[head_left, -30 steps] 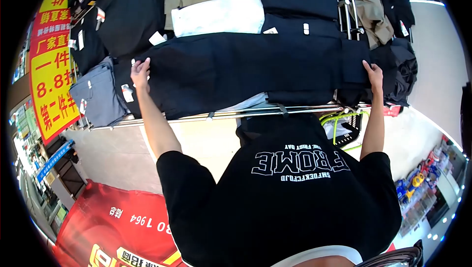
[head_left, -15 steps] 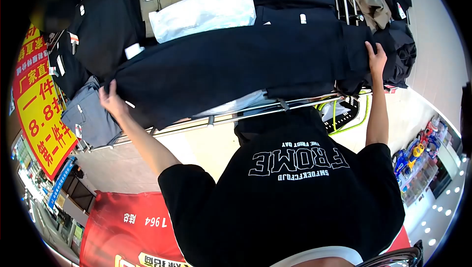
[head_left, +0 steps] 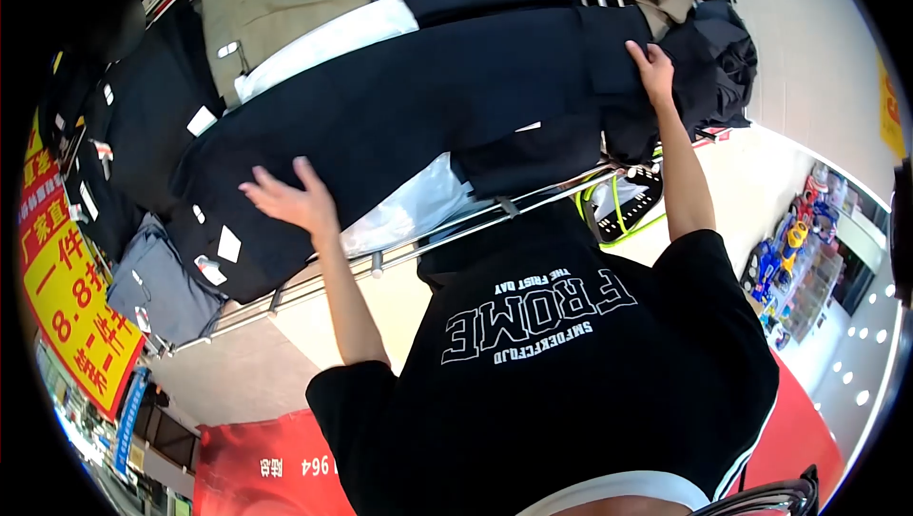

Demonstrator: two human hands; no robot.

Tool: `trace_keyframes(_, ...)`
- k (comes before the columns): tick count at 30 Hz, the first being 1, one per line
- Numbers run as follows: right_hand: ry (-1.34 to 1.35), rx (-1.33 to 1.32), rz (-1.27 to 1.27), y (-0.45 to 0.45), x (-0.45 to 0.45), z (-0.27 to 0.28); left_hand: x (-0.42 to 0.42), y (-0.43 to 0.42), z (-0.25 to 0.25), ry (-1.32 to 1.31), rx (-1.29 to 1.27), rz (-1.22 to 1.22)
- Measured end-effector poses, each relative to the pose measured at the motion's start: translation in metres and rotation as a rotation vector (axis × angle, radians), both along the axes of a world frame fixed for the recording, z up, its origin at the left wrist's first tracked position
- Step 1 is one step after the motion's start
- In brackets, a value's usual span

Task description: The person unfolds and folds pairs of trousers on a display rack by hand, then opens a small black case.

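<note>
A long black garment that looks like folded trousers (head_left: 409, 88) lies stretched across the clothes rack, over a white plastic bag. My left hand (head_left: 297, 204) is above its left part, with fingers spread and nothing held. At the right end of the garment, my right hand (head_left: 654, 71) rests against the folded edge. Two of its digits are stretched out and apart; the rest of the fingers are partly hidden. The white plastic bag (head_left: 404, 207) shows below the garment's lower edge. White tags (head_left: 229, 244) lie on dark cloth beside my left hand.
Khaki trousers (head_left: 285, 7) and other dark folded clothes lie behind. Grey trousers (head_left: 164, 278) rest at the left end. A metal rail (head_left: 418, 248) runs along the front. A yellow and red sign (head_left: 71, 297) hangs at left; a black and lime-green item (head_left: 623, 207) is beneath the rail.
My left hand has let go of the garment's left end and moved inward, fingers spreading. That end now lies lower on the rack, and the view has shifted.
</note>
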State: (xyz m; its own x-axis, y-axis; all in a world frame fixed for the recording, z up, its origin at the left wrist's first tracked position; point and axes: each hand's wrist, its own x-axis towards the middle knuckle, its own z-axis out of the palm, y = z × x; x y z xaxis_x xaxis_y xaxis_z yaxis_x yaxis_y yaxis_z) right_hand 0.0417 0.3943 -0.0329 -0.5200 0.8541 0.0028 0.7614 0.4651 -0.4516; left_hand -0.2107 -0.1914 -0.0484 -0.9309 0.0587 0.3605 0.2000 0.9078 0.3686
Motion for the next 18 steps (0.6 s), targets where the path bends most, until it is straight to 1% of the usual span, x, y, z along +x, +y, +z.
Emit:
trace_keyframes(1, -0.122, -0.166, 0.017, -0.008, -0.010, 0.023, 0.017, 0.014, -0.010, -0.103, -0.052, -0.031)
trace_keyframes(2, -0.120, -0.165, 0.014, -0.009, -0.008, 0.031, 0.031, 0.022, -0.021, -0.204, -0.111, -0.058)
trace_keyframes(4, -0.177, -0.048, 0.122, -0.010, -0.013, 0.033, 0.046, 0.023, -0.037, -0.201, -0.106, -0.043)
trace_keyframes(5, -0.146, 0.041, 0.144, 0.000, -0.007, 0.020, 0.046, 0.021, -0.033, -0.217, -0.106, -0.042)
trace_keyframes(6, -0.145, -0.064, 0.144, 0.002, -0.009, 0.023, 0.044, 0.013, -0.034, -0.225, -0.149, -0.026)
trace_keyframes(7, -0.118, -0.005, 0.127, 0.007, -0.005, 0.011, 0.044, 0.004, -0.033, -0.223, -0.195, 0.046)
trace_keyframes(8, -0.068, -0.073, 0.134, 0.011, -0.003, 0.005, 0.042, -0.010, -0.035, -0.220, -0.241, 0.118)
trace_keyframes(9, -0.092, -0.172, 0.176, 0.001, -0.012, 0.019, 0.041, -0.032, -0.048, -0.209, -0.277, 0.251)
trace_keyframes(10, -0.123, -0.132, 0.186, -0.004, -0.015, 0.022, 0.042, -0.052, -0.058, -0.235, -0.314, 0.427)
trace_keyframes(11, -0.108, -0.120, 0.182, -0.002, -0.015, 0.016, 0.045, -0.073, -0.067, -0.239, -0.347, 0.543)
trace_keyframes(12, -0.165, -0.194, 0.180, -0.005, -0.020, 0.027, 0.045, -0.082, -0.060, -0.247, -0.375, 0.656)
trace_keyframes(13, -0.167, -0.155, 0.173, -0.002, -0.018, 0.019, 0.048, -0.092, -0.052, -0.350, -0.337, 0.703)
trace_keyframes(14, -0.169, -0.113, 0.159, -0.001, -0.018, 0.017, 0.048, -0.101, -0.053, -0.263, -0.327, 0.767)
trace_keyframes(16, -0.153, -0.109, 0.145, 0.001, -0.015, 0.013, 0.045, -0.117, -0.059, -0.271, -0.127, 1.022)
trace_keyframes(17, -0.145, -0.102, 0.123, -0.001, -0.015, 0.014, 0.044, -0.121, -0.058, -0.168, 0.049, 1.106)
trace_keyframes(18, -0.139, -0.104, 0.126, -0.002, -0.016, 0.016, 0.043, -0.122, -0.058, -0.161, 0.050, 1.109)
